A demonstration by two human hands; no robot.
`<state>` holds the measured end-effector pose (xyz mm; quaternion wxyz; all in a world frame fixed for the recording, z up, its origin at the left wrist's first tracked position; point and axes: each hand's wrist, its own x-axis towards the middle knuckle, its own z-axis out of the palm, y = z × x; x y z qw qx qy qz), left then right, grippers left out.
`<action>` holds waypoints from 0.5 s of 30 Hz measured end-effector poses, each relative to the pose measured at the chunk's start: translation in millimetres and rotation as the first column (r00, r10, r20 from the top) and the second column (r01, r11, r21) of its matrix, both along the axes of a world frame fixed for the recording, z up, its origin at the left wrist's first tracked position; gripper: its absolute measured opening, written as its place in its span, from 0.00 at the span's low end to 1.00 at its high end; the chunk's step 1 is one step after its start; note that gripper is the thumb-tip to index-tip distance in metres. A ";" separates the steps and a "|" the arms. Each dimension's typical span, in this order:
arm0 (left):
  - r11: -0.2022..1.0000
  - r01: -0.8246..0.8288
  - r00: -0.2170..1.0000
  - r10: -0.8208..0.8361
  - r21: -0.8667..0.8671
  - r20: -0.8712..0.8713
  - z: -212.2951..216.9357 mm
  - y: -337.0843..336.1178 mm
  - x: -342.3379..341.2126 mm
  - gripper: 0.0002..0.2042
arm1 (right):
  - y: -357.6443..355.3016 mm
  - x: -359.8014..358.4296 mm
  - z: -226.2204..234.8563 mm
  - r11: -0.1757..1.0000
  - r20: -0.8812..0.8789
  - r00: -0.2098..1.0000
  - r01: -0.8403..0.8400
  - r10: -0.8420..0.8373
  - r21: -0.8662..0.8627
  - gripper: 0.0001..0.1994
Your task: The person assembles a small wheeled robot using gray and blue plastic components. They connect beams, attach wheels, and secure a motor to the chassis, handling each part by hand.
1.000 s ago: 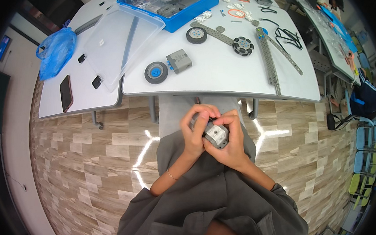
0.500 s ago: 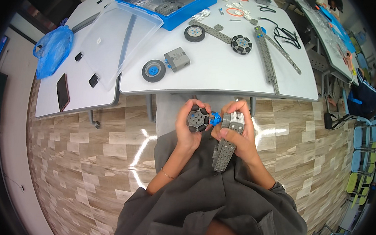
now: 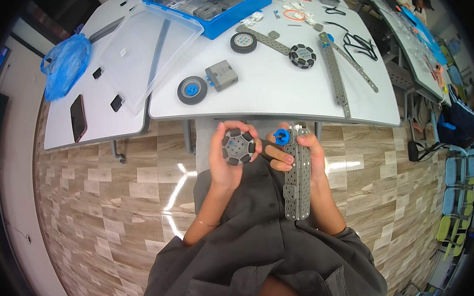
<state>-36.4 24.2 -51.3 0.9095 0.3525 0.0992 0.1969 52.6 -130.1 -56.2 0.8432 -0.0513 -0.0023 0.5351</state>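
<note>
Above my lap, my left hand (image 3: 226, 166) is closed around the rim of a grey omni wheel (image 3: 238, 148) with black rollers, its flat face showing. My right hand (image 3: 315, 158) grips a long grey perforated beam assembly (image 3: 298, 187), which hangs down toward my lap. A blue hub (image 3: 281, 136) sticks out at the upper left of this assembly, near my right fingers. Wheel and hub are apart, with a small gap between them. White pieces at the top of the assembly are partly hidden by my fingers.
On the white table (image 3: 262, 98) ahead lie a tyre wheel (image 3: 191, 90), a grey motor block (image 3: 221, 75), another tyre wheel (image 3: 243, 42), a second omni wheel (image 3: 302, 56) and long beams (image 3: 334, 70). A blue parts box (image 3: 223, 22), clear lid (image 3: 144, 61) and phone (image 3: 78, 118) stand farther left.
The omni wheel has come away from the blue hub and moved left with my left hand. My right hand has turned the beam assembly more upright, and the hub now faces up.
</note>
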 end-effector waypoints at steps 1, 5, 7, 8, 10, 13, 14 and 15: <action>1.000 -0.013 1.000 0.013 0.025 0.010 2.6 5.1 0.7 0.19 | 0.6 0.8 -0.9 1.000 -0.027 1.000 -0.014 0.015 0.015 0.15; 0.913 -0.267 0.963 0.267 0.307 0.045 17.7 36.1 11.3 0.13 | 4.2 3.1 -1.1 0.998 -0.026 0.999 -0.036 0.037 0.058 0.15; 0.865 -0.298 0.946 0.323 0.404 0.006 27.6 60.6 18.5 0.14 | 6.2 4.1 0.7 0.997 -0.040 0.998 -0.043 0.046 0.068 0.14; 0.838 -0.312 0.940 0.340 0.447 0.020 31.8 72.1 21.1 0.15 | 7.0 4.1 1.6 0.995 -0.055 0.997 -0.049 0.054 0.082 0.14; 0.814 -0.296 0.937 0.349 0.499 -0.014 37.3 91.1 25.9 0.17 | 8.2 4.0 4.0 0.995 -0.048 0.997 -0.058 0.062 0.087 0.14; 0.764 -0.343 0.915 0.404 0.547 0.011 36.9 108.7 33.1 0.15 | 9.6 3.8 6.6 0.993 -0.068 0.995 -0.069 0.076 0.099 0.13; 0.723 -0.396 0.886 0.464 0.566 0.026 34.5 111.9 36.8 0.15 | 10.0 3.8 7.1 0.990 -0.086 0.993 -0.076 0.086 0.120 0.13; 0.678 -0.444 0.861 0.503 0.586 0.072 31.6 114.8 40.6 0.15 | 10.3 3.6 7.3 0.991 -0.092 0.992 -0.070 0.081 0.118 0.13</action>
